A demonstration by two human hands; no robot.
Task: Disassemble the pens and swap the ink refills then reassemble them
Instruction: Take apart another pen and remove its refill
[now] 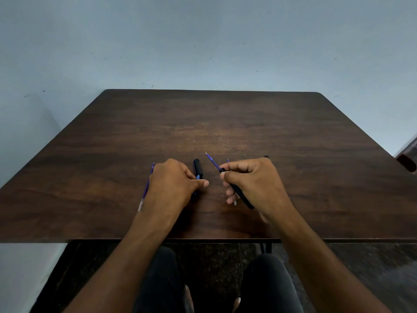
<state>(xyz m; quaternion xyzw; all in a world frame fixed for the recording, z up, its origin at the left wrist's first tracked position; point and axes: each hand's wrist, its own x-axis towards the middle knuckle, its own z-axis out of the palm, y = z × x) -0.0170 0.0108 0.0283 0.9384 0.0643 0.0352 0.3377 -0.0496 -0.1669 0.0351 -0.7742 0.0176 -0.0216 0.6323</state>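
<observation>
My right hand point(255, 184) grips a black pen barrel point(239, 193), held slanted above the dark wooden table point(225, 123). A purple refill point(213, 161) sticks out of the barrel's front, tip pointing up and left. A second thin refill tip point(228, 160) and a small black part point(266, 157) peek out behind this hand. My left hand point(173, 184) rests on the table, thumb and fingers closed on a black pen body with a blue clip point(198, 171). Another purple refill point(147, 186) lies on the table just left of that hand.
A pale blue wall stands right behind the table's far edge. A dark red object point(406, 162) juts in at the right border. The table's front edge runs just under my forearms, with my knees point(266, 279) below it.
</observation>
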